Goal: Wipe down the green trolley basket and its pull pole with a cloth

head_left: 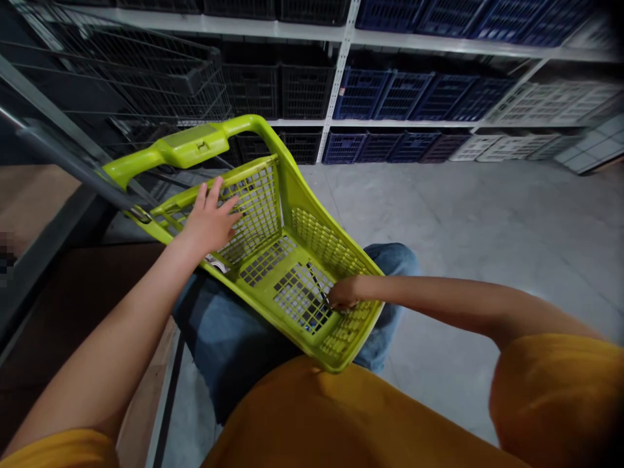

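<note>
A lime-green plastic shopping basket [263, 286] with gridded walls and a long raised handle [195, 146] rests tilted across my jeans-covered legs. My left hand [209, 221] lies with spread fingers against the top of its gridded end panel [253, 201], holding nothing. Down inside the basket, near the end closest to me, my right hand [345, 294] is closed with its fingers mostly hidden. A thin dark stick-like thing [316, 281] sticks out from the fingers over the gridded floor; its exact kind cannot be made out.
Metal shelves [336, 78] across the back hold rows of black crates [307, 91], blue crates [404, 94] and white crates [560, 107]. A dark wire cart [160, 78] stands at the upper left. A grey metal bar [73, 162] runs beside the basket handle. Grey concrete floor [453, 221] extends to the right.
</note>
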Demonstrator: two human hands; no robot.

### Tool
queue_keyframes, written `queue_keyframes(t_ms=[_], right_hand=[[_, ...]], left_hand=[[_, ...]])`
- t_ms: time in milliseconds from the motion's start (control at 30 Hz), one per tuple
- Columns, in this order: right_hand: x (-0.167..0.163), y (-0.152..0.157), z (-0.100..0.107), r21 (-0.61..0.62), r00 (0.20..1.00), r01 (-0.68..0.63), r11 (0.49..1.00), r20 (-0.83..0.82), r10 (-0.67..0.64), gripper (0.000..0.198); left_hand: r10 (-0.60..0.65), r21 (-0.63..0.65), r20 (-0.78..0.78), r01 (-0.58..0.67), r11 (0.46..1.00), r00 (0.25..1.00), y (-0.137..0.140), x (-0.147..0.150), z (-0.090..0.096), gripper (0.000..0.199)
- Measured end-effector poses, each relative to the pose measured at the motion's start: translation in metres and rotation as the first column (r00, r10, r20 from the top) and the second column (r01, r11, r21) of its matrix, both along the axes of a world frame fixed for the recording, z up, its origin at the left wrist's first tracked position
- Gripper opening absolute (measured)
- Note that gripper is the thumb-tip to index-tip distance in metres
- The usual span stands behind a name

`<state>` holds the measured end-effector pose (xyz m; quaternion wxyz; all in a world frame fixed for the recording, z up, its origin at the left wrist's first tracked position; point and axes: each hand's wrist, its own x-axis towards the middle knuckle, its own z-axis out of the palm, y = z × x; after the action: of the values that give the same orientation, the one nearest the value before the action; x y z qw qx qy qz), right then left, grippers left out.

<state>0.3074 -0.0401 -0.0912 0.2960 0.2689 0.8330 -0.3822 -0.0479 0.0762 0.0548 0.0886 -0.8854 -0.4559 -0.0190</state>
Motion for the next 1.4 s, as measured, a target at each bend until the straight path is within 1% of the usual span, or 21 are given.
queue_keyframes(t_ms=[100,200,333,400,467,533,633,667,733,800,867,900,967,1033,1100,1133,1200,1233,1300,1367,1400], right_hand=[[0.005,-0.006,0.021,-0.179,1.0,-0.006,0.984,0.006,0.007,0.014],[-0.01,-0.025,0.038,-0.321,0.997,0.047,0.946,-0.04,-0.063,0.017],[-0.044,-0.061,0.053,-0.417,0.948,0.078,0.906,-0.251,-0.197,0.038],[-0.053,-0.07,0.06,-0.427,0.927,0.086,0.9,-0.298,-0.229,0.039],[-0.051,-0.069,0.068,-0.385,0.937,0.082,0.919,-0.285,-0.203,0.031],[-0.038,-0.059,0.078,-0.291,0.964,0.065,0.955,-0.23,-0.135,0.023],[-0.006,-0.035,0.099,-0.063,0.996,0.069,0.996,-0.048,-0.072,0.012],[0.005,-0.028,0.106,0.029,0.997,0.076,0.997,0.02,-0.077,0.009],[0.024,-0.021,0.12,0.209,0.989,0.083,0.974,0.1,-0.106,0.004],[0.031,-0.026,0.129,0.314,0.988,0.088,0.945,0.092,-0.123,0.006],[0.026,-0.039,0.134,0.303,0.993,0.103,0.947,0.024,-0.116,0.013],[0.019,-0.048,0.135,0.255,0.994,0.11,0.961,-0.028,-0.106,0.017],[0.003,-0.066,0.136,0.109,0.982,0.103,0.989,-0.172,-0.083,0.028],[-0.01,-0.077,0.137,-0.006,0.944,0.08,0.997,-0.32,-0.077,0.033],[-0.009,-0.079,0.141,-0.029,0.916,0.053,0.998,-0.396,-0.06,0.032],[-0.004,-0.076,0.144,0.01,0.918,0.054,0.998,-0.395,-0.046,0.03],[0.016,-0.065,0.15,0.169,0.947,0.096,0.981,-0.319,-0.038,0.025],[0.027,-0.059,0.152,0.258,0.963,0.119,0.959,-0.264,-0.048,0.023],[0.045,-0.053,0.156,0.399,0.978,0.168,0.901,-0.182,-0.101,0.02],[0.047,-0.059,0.155,0.437,0.971,0.212,0.874,-0.198,-0.137,0.021],[0.041,-0.067,0.153,0.416,0.959,0.237,0.878,-0.246,-0.142,0.023]], left_hand=[[-0.008,0.014,-0.019,0.008,1.0,1.0,0.0,0.0,0.0,0.039],[-0.029,0.017,-0.01,0.029,0.999,1.0,0.0,-0.001,0.001,0.034],[-0.028,0.019,-0.017,0.029,0.999,0.999,-0.002,-0.001,0.002,0.033],[-0.022,0.008,-0.015,0.023,1.0,1.0,-0.003,-0.001,0.002,0.035],[-0.023,0.008,-0.015,0.023,1.0,1.0,-0.003,0.0,0.002,0.037],[-0.027,0.018,-0.017,0.027,0.999,1.0,-0.002,0.0,0.002,0.037],[-0.032,0.012,-0.009,0.032,0.999,0.999,0.0,-0.001,0.003,0.035],[-0.031,0.005,-0.002,0.031,1.0,1.0,0.0,-0.001,0.004,0.035],[-0.032,-0.008,0.016,0.032,0.999,0.999,0.001,-0.002,0.005,0.037],[-0.032,0.006,0.03,0.032,0.999,0.999,-0.001,0.0,0.004,0.039],[-0.042,0.028,0.016,0.041,0.999,0.999,-0.007,0.008,-0.001,0.04],[-0.051,0.032,-0.003,0.051,0.998,0.999,-0.012,0.015,-0.004,0.04],[-0.132,-0.057,-0.075,0.128,0.99,0.988,-0.029,0.037,-0.013,0.041],[-0.191,-0.162,-0.114,0.172,0.972,0.975,-0.053,0.064,-0.021,0.042],[-0.219,-0.267,-0.105,0.185,0.946,0.97,-0.083,0.091,-0.027,0.044],[-0.241,-0.318,-0.089,0.202,0.926,0.966,-0.097,0.103,-0.029,0.045],[-0.284,-0.382,-0.027,0.253,0.889,0.958,-0.124,0.121,-0.032,0.047],[-0.297,-0.385,0.007,0.277,0.881,0.955,-0.134,0.127,-0.033,0.047],[-0.317,-0.448,0.018,0.292,0.845,0.948,-0.147,0.132,-0.036,0.047],[-0.275,-0.483,-0.002,0.24,0.842,0.961,-0.151,0.132,-0.038,0.046],[-0.232,-0.484,-0.014,0.196,0.853,0.973,-0.15,0.131,-0.039,0.046]])
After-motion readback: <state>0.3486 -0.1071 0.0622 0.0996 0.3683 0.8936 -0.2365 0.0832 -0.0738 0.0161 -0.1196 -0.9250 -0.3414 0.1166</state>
